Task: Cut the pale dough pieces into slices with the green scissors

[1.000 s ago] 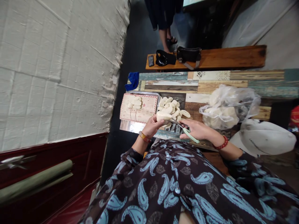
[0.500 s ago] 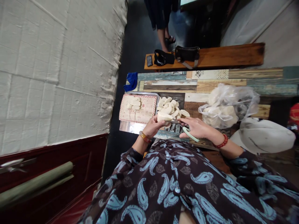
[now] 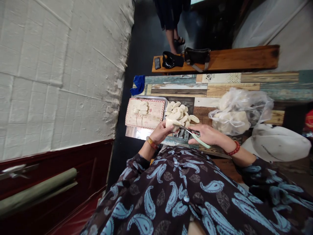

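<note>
Fingers of left hand (image 3: 161, 132) grasping pale piece (image 3: 171, 124), held above table (image 3: 200, 114) edge, at near side of pile (image 3: 178, 111). Right hand (image 3: 206, 134) fingers curled round scissors (image 3: 200, 141), green handle low, blades reaching piece's right end; cannot tell how far blades are apart. Left of pile: tray (image 3: 166, 101), printed paper (image 3: 156, 115) over it, few pieces on top. Blue cloth (image 3: 139, 85) beyond tray. Right: clear bag (image 3: 231, 121) of pale lumps, white cap (image 3: 278, 143) beside it.
</note>
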{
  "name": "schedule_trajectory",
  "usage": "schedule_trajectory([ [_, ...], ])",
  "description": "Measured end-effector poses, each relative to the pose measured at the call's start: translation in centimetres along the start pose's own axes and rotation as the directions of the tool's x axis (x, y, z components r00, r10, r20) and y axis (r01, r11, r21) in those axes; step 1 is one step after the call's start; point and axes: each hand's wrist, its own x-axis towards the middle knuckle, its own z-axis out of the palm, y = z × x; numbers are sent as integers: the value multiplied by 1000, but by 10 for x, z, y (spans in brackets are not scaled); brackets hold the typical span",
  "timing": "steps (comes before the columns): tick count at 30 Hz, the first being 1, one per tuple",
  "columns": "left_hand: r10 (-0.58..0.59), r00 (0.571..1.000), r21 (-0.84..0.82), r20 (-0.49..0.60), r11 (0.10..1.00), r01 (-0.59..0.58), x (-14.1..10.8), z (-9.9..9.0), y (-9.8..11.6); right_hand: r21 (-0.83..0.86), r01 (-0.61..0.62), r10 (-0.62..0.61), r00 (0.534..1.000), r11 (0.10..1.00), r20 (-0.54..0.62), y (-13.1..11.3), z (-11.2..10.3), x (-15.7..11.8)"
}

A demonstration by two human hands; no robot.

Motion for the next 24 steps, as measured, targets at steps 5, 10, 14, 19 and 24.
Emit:
schedule_trajectory([
  [5, 11, 1000, 6, 3, 1000, -11, 0, -2, 1, 3, 8, -8, 1000, 1000, -8, 2, 1, 1],
  [10, 37, 999, 34, -14, 999, -36, 0, -1, 0, -36, -8, 8, 1000, 999, -4, 1, 2, 1],
  [14, 44, 999, 62, -6, 997, -43, 2, -2, -2, -22, -6, 6, 1000, 1000, 3, 3, 4, 2],
  [19, 50, 999, 83, -9, 995, -50, 3, -5, -2, 72, 18, -18, 1000, 997, -1, 8, 7, 4],
  [24, 43, 999, 88, -3, 995, -43, 3, -4, -1, 135, 28, -30, 999, 990, 15, 10, 6, 4],
])
